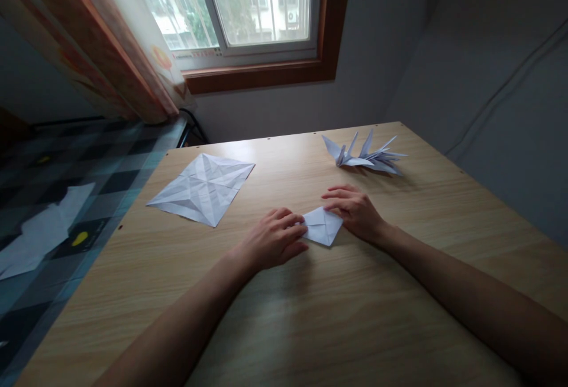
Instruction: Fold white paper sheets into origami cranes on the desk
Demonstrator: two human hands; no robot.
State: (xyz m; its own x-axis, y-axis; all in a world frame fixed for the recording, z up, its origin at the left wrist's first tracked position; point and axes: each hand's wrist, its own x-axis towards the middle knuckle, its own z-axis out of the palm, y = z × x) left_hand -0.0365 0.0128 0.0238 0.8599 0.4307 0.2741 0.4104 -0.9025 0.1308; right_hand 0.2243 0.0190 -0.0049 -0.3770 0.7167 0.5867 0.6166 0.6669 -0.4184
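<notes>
A small folded piece of white paper (320,227), kite-shaped with creases across it, lies on the wooden table between my hands. My left hand (277,238) rests over its left corner, fingers stretched onto the paper and the thumb apart, lower down. At the upper right edge, my right hand (355,212) touches the paper with its fingers spread; its thumb is hidden. Farther back on the right stands a group of folded paper cranes (366,155) with pointed tips. To the left lies an unfolded, creased paper square (204,189).
The wooden table (266,328) reaches back towards a window (261,5) and a wall. On the left, a bed with a checked cover (151,138) holds loose white paper sheets (44,233). A curtain (102,38) hangs beside the window.
</notes>
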